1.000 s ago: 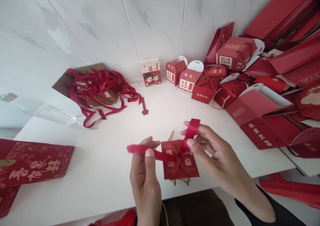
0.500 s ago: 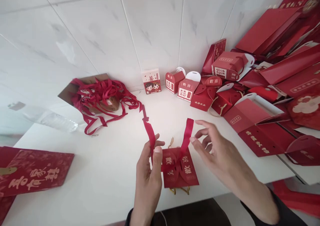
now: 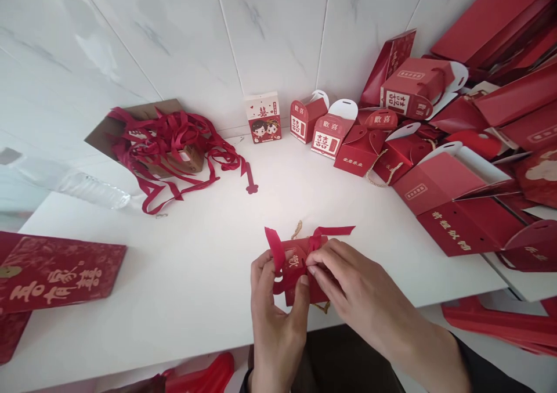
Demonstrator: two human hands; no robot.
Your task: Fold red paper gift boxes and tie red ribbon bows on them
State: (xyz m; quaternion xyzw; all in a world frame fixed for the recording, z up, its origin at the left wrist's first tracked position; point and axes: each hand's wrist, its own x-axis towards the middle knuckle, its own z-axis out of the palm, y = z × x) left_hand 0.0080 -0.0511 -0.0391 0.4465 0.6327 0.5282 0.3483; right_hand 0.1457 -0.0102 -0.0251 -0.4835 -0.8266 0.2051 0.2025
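Note:
A small red gift box (image 3: 290, 247) with gold characters lies at the table's front edge, gold cord showing at its far and near sides. Across its top runs a red ribbon (image 3: 274, 248), one end standing up at the left and the other stretching out to the right. My left hand (image 3: 278, 312) is closed on the ribbon over the box's left side, thumb on top. With thumb and forefinger pressed together, my right hand (image 3: 343, 277) pinches the ribbon at the box's middle. Both hands hide much of the box.
A cardboard box (image 3: 98, 132) spilling red ribbons stands at the back left, near a clear plastic bottle (image 3: 93, 188). Small boxes (image 3: 265, 120) line the wall. Folded red boxes (image 3: 452, 178) pile up on the right. A red bag (image 3: 65, 271) lies at the left edge.
My right hand has moved left and down onto the box, and its fingers have closed on the ribbon. The ribbon's two raised ends now cross over the box. The view has shifted slightly.

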